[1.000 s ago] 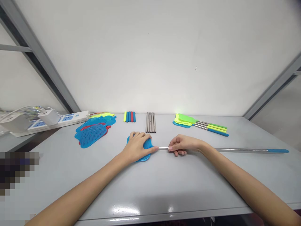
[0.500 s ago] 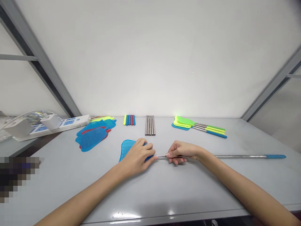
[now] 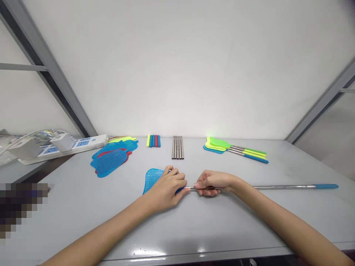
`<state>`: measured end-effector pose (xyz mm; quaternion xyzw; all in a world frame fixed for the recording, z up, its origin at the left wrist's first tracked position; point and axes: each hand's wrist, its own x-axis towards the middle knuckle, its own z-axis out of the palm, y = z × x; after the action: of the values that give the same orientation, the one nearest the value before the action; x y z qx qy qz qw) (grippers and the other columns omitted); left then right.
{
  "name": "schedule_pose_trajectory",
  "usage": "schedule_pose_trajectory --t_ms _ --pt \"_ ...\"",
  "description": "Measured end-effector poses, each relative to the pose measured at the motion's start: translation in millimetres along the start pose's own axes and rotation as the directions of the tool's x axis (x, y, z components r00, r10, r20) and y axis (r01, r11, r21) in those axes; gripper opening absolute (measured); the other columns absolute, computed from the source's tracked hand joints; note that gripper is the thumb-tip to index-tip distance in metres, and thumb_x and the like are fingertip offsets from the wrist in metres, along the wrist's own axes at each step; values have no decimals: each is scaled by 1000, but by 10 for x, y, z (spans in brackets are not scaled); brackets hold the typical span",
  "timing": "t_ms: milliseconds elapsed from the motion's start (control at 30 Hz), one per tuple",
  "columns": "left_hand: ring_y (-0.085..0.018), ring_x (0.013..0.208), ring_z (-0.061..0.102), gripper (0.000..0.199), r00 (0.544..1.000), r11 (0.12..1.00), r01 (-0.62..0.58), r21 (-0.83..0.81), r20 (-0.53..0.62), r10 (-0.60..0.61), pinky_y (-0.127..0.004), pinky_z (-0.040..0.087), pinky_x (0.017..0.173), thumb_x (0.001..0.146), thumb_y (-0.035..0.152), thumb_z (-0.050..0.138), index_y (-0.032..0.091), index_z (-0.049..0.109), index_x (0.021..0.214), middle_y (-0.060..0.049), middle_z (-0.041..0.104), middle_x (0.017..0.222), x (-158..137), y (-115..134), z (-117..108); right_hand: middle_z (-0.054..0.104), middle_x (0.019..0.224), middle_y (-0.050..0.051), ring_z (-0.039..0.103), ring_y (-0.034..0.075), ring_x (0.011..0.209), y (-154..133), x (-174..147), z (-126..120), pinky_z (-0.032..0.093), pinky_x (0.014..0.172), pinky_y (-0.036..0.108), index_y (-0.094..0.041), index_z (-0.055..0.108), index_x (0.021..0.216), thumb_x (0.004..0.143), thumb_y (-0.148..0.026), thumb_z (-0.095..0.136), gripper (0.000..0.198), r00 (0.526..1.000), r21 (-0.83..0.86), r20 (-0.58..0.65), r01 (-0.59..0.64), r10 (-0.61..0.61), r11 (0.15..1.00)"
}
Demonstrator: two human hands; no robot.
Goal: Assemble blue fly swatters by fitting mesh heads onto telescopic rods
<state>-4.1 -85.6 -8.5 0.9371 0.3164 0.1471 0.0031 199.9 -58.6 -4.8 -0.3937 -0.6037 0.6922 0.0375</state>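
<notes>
My left hand is closed around the neck of a blue fly swatter head, covering part of its perforated face. From that neck a thin metal telescopic rod runs right, extended long, and ends in a blue grip. My right hand pinches the rod a short way right of my left hand, thumb on top. The joint between head and rod is hidden under my left fingers.
Loose swatter heads lie in a pile at left, beside a power strip with plugs. Along the back are several coloured grips, several metal rods and a stack of swatters with short handles.
Both hands, with the swatter head and rod, appear slightly lower in view. The gap between my hands has narrowed a little, and both keep their hold.
</notes>
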Motion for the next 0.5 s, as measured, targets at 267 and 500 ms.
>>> schedule_pose_trajectory --t_ms 267,500 --pt "-14 71 39 26 1000 999 31 -15 -4 -31 -33 27 78 84 32 37 16 49 66 0 46 67 53 -3 45 58 56 2 46 4 37 13 -42 -117 32 32 14 -9 57 76 78 -44 47 37 997 -165 72 34 -23 986" --pt "-12 68 40 29 998 996 59 -61 -26 -60 -31 27 76 83 35 39 17 47 63 2 45 64 81 -118 24 59 63 1 52 6 42 11 -121 -309 35 36 16 -12 54 83 73 -45 54 35 999 -246 42 16 -6 969"
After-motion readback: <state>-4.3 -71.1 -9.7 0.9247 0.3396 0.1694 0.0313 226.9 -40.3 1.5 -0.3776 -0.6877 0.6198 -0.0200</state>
